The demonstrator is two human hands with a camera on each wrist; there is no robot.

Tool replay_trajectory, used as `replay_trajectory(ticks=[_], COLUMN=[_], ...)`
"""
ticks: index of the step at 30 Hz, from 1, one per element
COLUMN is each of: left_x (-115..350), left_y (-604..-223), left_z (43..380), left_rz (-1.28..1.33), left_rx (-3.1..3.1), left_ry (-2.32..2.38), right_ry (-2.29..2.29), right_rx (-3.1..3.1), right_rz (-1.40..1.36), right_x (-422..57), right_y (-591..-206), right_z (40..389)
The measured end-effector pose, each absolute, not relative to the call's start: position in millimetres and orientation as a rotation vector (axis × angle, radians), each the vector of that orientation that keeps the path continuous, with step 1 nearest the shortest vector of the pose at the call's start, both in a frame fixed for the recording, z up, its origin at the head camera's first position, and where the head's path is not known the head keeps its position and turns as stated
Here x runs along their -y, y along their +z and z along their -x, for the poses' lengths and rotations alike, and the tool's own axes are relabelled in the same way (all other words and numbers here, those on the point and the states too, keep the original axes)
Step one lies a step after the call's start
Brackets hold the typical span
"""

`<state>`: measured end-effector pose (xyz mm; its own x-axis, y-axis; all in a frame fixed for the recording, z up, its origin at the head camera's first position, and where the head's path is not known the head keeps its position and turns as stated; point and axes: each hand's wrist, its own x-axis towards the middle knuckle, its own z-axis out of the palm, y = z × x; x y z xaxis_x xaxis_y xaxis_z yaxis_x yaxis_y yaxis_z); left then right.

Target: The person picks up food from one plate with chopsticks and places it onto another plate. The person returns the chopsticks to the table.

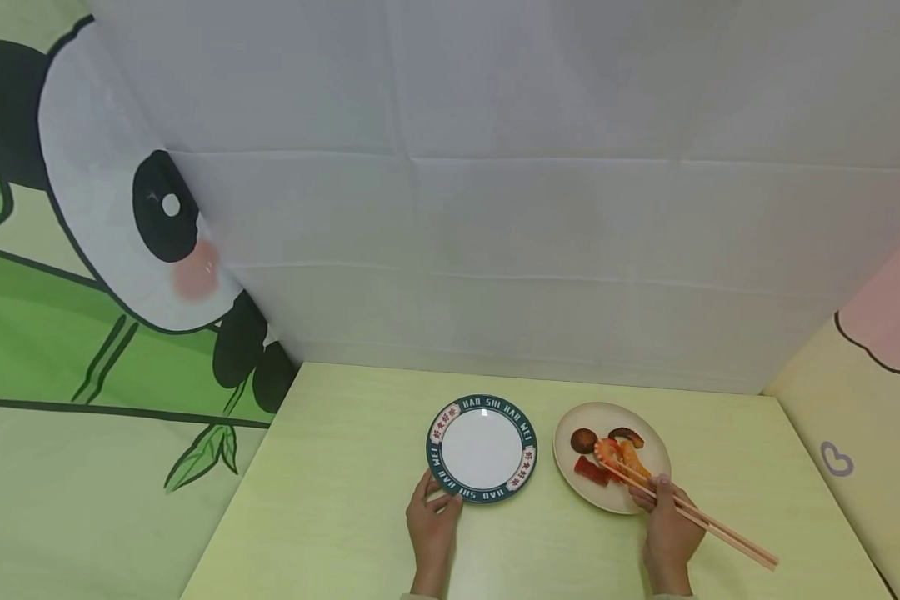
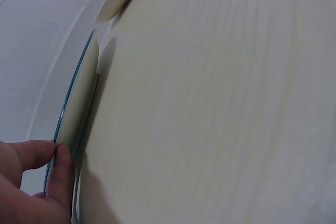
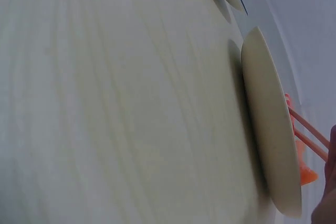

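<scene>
A white plate with a dark green lettered rim lies at the middle of the table. My left hand pinches its near-left edge, with fingers on either side of the rim in the left wrist view. To the right is a beige plate bearing food pieces. My right hand holds a pair of wooden chopsticks slanting over its near-right edge. Their tips are at a shrimp-like orange-red piece; I cannot tell whether they grip it.
Also on the beige plate are a round brown mushroom, a mushroom slice, a red piece and an orange piece. A pale cloth wall rises behind the table, and a panda-printed wall stands left.
</scene>
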<state>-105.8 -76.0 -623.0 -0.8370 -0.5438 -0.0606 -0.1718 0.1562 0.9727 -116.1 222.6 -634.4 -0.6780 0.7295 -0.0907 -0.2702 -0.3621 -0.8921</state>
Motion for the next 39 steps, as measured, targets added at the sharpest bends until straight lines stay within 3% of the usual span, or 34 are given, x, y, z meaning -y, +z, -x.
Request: replay_trajectory(ticks=[39], left_x=[76.3], left_y=[-623.3], left_z=[107.0], left_rz=[-0.719], left_rx=[2.126], left_ry=[-1.748], right_ry=[2.021], right_rx=[1.311], right_rz=[0.633], right_x=[-222.3], right_y=[-637.4], right_z=[115.4])
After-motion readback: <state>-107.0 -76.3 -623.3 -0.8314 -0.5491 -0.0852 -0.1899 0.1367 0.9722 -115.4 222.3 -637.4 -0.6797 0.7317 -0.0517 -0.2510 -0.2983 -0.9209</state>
